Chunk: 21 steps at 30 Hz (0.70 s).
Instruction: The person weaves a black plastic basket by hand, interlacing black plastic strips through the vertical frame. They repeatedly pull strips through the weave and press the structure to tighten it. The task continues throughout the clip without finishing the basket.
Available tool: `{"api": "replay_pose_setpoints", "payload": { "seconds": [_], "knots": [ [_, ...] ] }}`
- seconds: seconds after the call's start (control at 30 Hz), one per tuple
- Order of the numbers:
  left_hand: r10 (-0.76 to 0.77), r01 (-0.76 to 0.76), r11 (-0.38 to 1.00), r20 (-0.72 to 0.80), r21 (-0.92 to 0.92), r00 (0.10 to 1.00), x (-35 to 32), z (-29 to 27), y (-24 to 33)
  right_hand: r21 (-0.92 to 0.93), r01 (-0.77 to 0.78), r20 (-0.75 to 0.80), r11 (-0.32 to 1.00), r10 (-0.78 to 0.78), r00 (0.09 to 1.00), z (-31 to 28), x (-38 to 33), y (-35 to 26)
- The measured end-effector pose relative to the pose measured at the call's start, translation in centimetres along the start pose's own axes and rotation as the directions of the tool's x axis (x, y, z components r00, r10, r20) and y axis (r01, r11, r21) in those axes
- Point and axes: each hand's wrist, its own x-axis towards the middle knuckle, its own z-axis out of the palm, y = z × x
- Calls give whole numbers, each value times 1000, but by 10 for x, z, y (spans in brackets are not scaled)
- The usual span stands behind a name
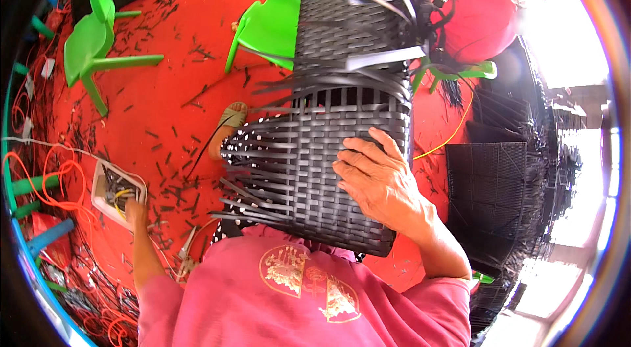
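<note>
Right hand [381,179]: fingers spread, pressed flat on the black woven basket [328,150].
Left hand [135,210]: reaches into the white tray [98,179]; grip cannot be told.

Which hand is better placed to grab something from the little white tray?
Left. The left hand already reaches down to the white tray on the red floor, while the right hand is pressed flat on the black woven basket.

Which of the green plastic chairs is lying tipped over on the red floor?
The green plastic chair at the far left, lying on its side with legs pointing right. The green chair behind the black woven basket stands upright.
</note>
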Motion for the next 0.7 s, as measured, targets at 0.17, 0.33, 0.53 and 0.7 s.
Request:
{"api": "replay_pose_setpoints", "payload": {
  "seconds": [0.17,0.33,0.53,0.7],
  "knots": [
    [108,-122,962,-72,-244,992,1,-22,1,108,37,-288,993,-4,958,-1,-2,5],
    [386,-221,392,-58,-893,921,-59,-138,236,313,-338,-566,888,460,685,-3,-15,12],
    [831,-262,-165,-277,-951,483,-174,-241,416,630,-321,-456,707,671,584,-11,-20,53],
    [830,-376,-244,-393,-894,396,-203,-240,486,672,-308,-351,674,655,669,-7,-11,74]
  ]
}}
